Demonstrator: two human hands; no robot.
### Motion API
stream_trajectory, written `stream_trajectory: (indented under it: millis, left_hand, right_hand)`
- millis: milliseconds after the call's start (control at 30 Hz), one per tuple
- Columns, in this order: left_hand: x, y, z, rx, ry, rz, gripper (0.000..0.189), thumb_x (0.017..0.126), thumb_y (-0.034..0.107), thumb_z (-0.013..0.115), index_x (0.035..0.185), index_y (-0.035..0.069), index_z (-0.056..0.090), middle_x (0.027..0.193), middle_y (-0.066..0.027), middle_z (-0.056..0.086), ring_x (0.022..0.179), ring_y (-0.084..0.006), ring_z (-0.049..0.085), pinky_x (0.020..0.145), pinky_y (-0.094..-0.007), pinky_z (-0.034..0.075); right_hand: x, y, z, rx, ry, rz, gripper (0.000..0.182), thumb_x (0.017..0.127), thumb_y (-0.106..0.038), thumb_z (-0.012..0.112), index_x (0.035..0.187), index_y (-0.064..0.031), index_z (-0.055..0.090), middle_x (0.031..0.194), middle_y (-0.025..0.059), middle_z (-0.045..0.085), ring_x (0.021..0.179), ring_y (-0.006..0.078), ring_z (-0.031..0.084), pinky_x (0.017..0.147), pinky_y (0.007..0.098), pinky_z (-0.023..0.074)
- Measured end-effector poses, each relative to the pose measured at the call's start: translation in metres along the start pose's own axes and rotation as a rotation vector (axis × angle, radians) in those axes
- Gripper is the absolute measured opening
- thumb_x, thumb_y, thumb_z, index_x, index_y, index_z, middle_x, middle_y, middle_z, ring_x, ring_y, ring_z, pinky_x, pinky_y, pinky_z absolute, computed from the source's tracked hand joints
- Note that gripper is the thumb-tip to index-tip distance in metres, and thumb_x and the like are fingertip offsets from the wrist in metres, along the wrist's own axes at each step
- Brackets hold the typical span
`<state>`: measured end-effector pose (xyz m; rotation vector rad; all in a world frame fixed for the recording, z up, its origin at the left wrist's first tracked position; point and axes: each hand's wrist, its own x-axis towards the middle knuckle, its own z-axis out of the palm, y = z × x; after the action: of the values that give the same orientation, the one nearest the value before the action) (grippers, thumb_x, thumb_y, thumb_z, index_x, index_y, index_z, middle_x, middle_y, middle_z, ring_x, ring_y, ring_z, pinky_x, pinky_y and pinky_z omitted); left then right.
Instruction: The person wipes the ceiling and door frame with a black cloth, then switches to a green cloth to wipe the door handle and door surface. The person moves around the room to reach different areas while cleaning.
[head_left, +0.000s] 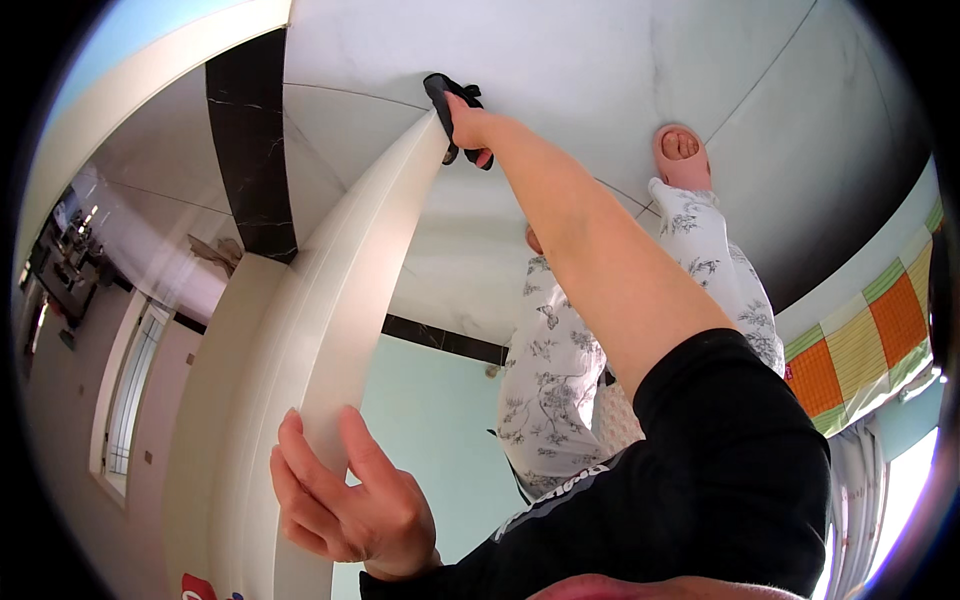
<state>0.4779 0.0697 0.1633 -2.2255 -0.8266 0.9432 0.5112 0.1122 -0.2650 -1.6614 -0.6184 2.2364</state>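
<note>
A white door panel (390, 217) runs from the lower left up to the middle, its long narrow edge facing me. Beside its near part is my left hand (352, 487), thumb and fingers apart on either side of the edge band; whether they press on it cannot be told. My right hand (471, 127), its arm stretched out, is closed on a black object (442, 101) at the far end of that edge. The object looks soft, perhaps cloth, and lies on both sides of the edge; the fingers partly hide it.
Below is a pale marble-look tiled floor (555, 45) with a black stone strip (251, 142). My foot wears a pink slipper (684, 169). A checked orange and yellow cloth (851, 360) lies at the right, near a grey curtain (855, 495). Left stands a window frame (124, 405).
</note>
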Motion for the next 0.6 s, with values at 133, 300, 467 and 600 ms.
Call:
stream_trajectory:
  millis: [133, 300, 467, 600]
  left_hand:
    - [0.002, 0.003, 0.004, -0.024, 0.045, 0.006, 0.028, 0.066, -0.012, 0.059, 0.081, 0.009, 0.066, 0.104, -0.0183, 0.064, 0.093, -0.0325, 0.060, 0.066, -0.0316, 0.039]
    - [-0.006, 0.003, 0.017, -0.021, 0.056, -0.029, 0.022, 0.066, -0.006, 0.061, 0.080, 0.011, 0.065, 0.111, -0.0118, 0.061, 0.098, -0.0287, 0.057, 0.071, -0.0350, 0.041]
    - [-0.001, 0.002, 0.040, -0.099, 0.147, -0.062, 0.011, 0.068, 0.000, 0.061, 0.074, 0.010, 0.061, 0.112, -0.0110, 0.058, 0.095, -0.0281, 0.055, 0.071, -0.0358, 0.041]
    - [-0.003, 0.002, 0.049, -0.137, 0.170, -0.100, 0.009, 0.070, 0.005, 0.063, 0.069, 0.010, 0.056, 0.112, -0.0104, 0.057, 0.095, -0.0275, 0.054, 0.069, -0.0353, 0.040]
  right_hand:
    - [0.002, 0.006, 0.004, -0.079, 0.062, -0.088, 0.080, 0.082, 0.000, 0.047, 0.148, -0.0136, 0.006, 0.144, 0.0155, 0.034, 0.111, 0.0375, 0.054, 0.057, 0.0372, 0.0625]
    - [-0.038, -0.006, 0.021, -0.177, 0.003, -0.223, 0.075, 0.080, -0.005, 0.053, 0.143, 0.0073, 0.013, 0.135, 0.0242, 0.040, 0.115, 0.0355, 0.051, 0.069, 0.0356, 0.0605]
    - [-0.094, -0.024, 0.048, -0.089, 0.011, -0.205, 0.079, 0.076, 0.000, 0.049, 0.143, 0.0084, 0.007, 0.120, 0.0291, 0.050, 0.088, 0.0346, 0.063, 0.069, 0.0362, 0.0590]
    - [-0.162, -0.045, 0.069, 0.137, -0.055, -0.249, 0.081, 0.077, 0.001, 0.044, 0.144, 0.0035, -0.002, 0.097, 0.0254, 0.061, 0.056, 0.0267, 0.066, 0.057, 0.0351, 0.0572]
